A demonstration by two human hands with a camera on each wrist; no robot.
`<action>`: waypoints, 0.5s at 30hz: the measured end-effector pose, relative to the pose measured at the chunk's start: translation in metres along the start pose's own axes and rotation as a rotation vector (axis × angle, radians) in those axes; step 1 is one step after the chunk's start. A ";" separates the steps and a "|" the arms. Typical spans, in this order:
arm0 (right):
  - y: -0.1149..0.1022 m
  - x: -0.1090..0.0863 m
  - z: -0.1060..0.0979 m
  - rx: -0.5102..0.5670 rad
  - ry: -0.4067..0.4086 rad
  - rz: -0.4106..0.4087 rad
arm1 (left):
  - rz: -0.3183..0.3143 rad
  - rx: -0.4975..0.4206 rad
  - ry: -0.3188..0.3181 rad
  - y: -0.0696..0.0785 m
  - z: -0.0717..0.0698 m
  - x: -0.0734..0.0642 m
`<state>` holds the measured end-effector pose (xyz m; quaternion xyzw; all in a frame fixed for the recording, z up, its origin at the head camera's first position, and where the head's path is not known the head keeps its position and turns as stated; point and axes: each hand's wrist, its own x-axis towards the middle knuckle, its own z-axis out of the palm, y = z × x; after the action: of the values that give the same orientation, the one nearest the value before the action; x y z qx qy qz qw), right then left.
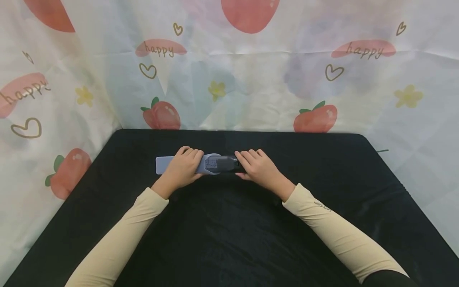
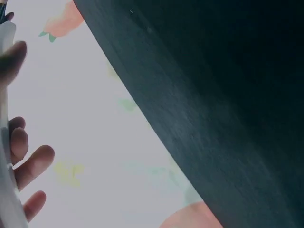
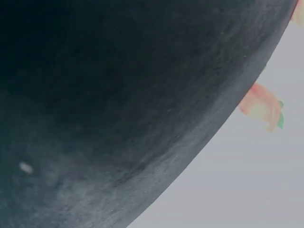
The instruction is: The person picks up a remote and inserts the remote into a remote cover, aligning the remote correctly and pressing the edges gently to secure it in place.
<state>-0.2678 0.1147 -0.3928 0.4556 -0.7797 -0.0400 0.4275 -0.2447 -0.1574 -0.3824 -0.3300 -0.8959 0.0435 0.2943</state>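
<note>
Both hands hold a long, narrow object whose kind I cannot tell. Its left part is a flat blue-grey piece (image 1: 163, 165), and the middle is a black section (image 1: 226, 164) with small markings. My left hand (image 1: 183, 166) grips the blue-grey piece, thumb on the near side and fingers over the far side. Around the dark right end, my right hand (image 1: 261, 169) curls its fingers, hiding that end. The left wrist view has the object's pale side (image 2: 10, 194) along its left edge, with fingertips (image 2: 40, 159) past it. Neither hand nor object appears in the right wrist view.
A black-covered table (image 1: 229, 231) spreads below the hands. Behind it and along the sides hangs a pale curtain (image 1: 251, 91) printed with fruit, hearts and the word happy. The table's far edge lies just beyond the hands.
</note>
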 end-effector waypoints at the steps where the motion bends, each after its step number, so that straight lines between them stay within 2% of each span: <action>1: -0.001 0.001 0.000 0.005 -0.002 -0.003 | 0.002 0.004 0.005 0.001 0.000 0.001; 9: -0.007 0.005 -0.006 0.076 -0.067 0.036 | 0.001 0.027 0.069 0.009 0.002 0.006; 15: -0.007 0.006 -0.007 0.107 -0.063 0.047 | -0.019 0.023 0.062 0.014 0.003 0.010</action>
<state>-0.2591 0.1085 -0.3877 0.4580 -0.8043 -0.0025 0.3786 -0.2443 -0.1396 -0.3839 -0.3196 -0.8887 0.0406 0.3262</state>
